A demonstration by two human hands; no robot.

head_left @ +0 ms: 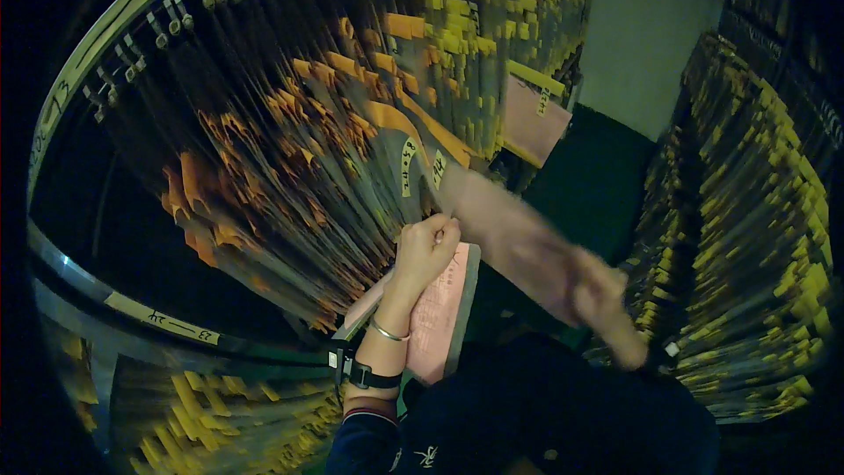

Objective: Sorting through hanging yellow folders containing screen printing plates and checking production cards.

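My left hand (426, 251) is closed at the lower ends of hanging grey sheets (406, 167) that have orange tabs and yellow labels. What its fingers pinch is hidden. From beside those fingers a long pinkish sheet (510, 233) stretches toward the lower right, smeared by motion. At its far end is my right hand (602, 295), also blurred, closed on the sheet. Beneath my left hand, beside the wrist, a pink printed sheet (435, 321) with a grey border hangs at a slant. A bangle (387, 331) and a black strap (374, 376) circle my left wrist and forearm.
A curved rail (114, 31) with metal hooks carries a dense row of dark, orange-tabbed sheets (264, 149). Yellow-tabbed sheets hang behind, at the right (747, 255) and at lower left (229, 418). Another pink sheet (532, 123) sticks out. A pale panel (651, 35) stands above the green floor (598, 185).
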